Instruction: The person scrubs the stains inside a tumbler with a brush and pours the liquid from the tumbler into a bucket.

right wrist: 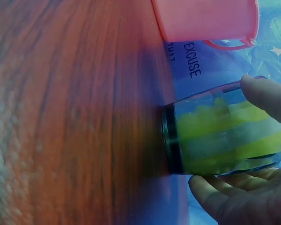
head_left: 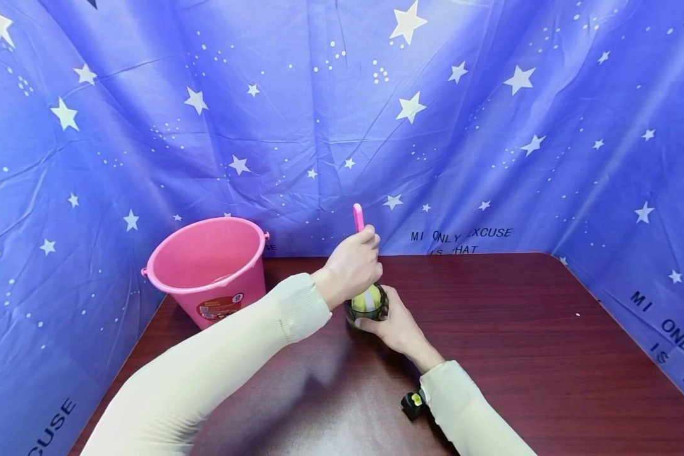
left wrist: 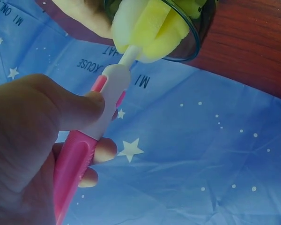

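Note:
My left hand (head_left: 353, 263) grips the pink and white handle of a sponge cup brush (left wrist: 75, 157), thumb laid along its white part. The brush's yellow and white sponge head (left wrist: 152, 23) is down inside a dark tinted glass (right wrist: 172, 136). From the right, my right hand (head_left: 399, 323) holds this glass around its sides, thumb on one side and fingers on the other. In the right wrist view the sponge shows through the clear wall, filling much of the inside. The glass is upright, its thick base close over the table.
A pink bucket (head_left: 247, 272) with a label stands at the left of the dark red wooden table (head_left: 490, 329). A blue curtain (head_left: 319, 114) with white stars hangs behind and on both sides. A small black device (head_left: 413, 405) sits at the right sleeve's cuff.

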### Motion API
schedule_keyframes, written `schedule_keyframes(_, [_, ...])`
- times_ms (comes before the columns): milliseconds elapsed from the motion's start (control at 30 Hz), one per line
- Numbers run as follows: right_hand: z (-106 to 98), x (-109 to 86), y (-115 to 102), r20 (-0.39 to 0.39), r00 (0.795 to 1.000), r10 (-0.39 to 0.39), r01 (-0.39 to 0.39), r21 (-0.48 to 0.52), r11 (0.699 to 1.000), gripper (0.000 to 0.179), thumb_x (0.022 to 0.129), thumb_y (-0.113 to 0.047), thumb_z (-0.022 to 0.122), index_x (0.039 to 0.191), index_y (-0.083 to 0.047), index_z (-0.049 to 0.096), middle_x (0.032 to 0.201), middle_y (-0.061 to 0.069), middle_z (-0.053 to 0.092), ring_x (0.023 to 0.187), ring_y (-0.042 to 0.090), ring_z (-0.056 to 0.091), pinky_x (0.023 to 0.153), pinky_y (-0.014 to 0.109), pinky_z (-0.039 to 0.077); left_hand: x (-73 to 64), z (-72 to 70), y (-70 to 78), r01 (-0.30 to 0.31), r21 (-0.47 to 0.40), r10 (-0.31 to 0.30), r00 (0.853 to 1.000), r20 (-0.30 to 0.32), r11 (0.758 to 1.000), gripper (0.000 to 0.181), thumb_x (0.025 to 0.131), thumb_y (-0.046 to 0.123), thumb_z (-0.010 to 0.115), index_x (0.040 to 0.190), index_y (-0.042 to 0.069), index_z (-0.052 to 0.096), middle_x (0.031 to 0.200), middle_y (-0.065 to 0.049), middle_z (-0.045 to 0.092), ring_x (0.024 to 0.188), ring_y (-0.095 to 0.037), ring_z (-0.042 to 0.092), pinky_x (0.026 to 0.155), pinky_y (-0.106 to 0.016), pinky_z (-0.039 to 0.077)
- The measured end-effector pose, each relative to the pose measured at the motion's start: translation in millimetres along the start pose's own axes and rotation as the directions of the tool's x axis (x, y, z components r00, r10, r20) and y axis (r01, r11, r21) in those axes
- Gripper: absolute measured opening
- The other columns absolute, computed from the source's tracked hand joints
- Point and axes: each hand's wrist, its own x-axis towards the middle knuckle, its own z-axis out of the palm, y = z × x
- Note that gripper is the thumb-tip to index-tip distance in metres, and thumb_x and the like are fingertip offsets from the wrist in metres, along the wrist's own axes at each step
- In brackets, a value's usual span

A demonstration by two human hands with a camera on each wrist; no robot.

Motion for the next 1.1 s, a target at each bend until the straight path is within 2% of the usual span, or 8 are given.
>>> schedule_keyframes(133, [0.2, 0.7, 0.4, 0.006, 1.000, 0.000, -0.001, 0.024, 1.000, 0.081, 0.067, -0.025, 0.086, 0.132, -0.009, 0.040, 0.120, 0.009, 0.056, 0.106, 0.022, 0.056, 0.094, 0.040, 0.043, 1.1, 1.1, -0.4, 0.008, -0.007, -0.008, 1.000, -0.005, 1.000, 0.025, 0.094, 0.022, 0.048, 0.097, 0.029, 0.072, 0.098, 0.004, 0.071, 0.097, -0.021, 0.044, 0.096, -0.041, 0.020])
schedule_keyframes(400, [0.8, 0.8, 1.1, 0.019, 1.000, 0.009, -0.010, 0.058, 0.998, 0.079, 0.069, -0.023, 0.085, 0.132, -0.008, 0.039, 0.120, 0.010, 0.055, 0.105, 0.023, 0.057, 0.092, 0.041, 0.045, 2.4, 4.1, -2.9, 0.008, -0.022, -0.008, 1.000, 0.025, 1.000, 0.024, 0.093, 0.024, 0.049, 0.093, 0.031, 0.072, 0.097, 0.004, 0.071, 0.097, -0.022, 0.044, 0.096, -0.042, 0.019])
schedule_keyframes(1100, [1.3, 0.9, 0.9, 0.031, 1.000, 0.008, -0.010, 0.097, 0.995, 0.077, 0.070, -0.019, 0.083, 0.132, -0.008, 0.038, 0.119, 0.011, 0.058, 0.104, 0.022, 0.059, 0.092, 0.040, 0.045, -3.1, 9.9, -7.6, 0.010, -0.054, -0.010, 1.000, -0.004, 0.998, 0.022, 0.090, 0.025, 0.051, 0.088, 0.030, 0.073, 0.090, 0.003, 0.072, 0.093, -0.022, 0.046, 0.094, -0.042, 0.021])
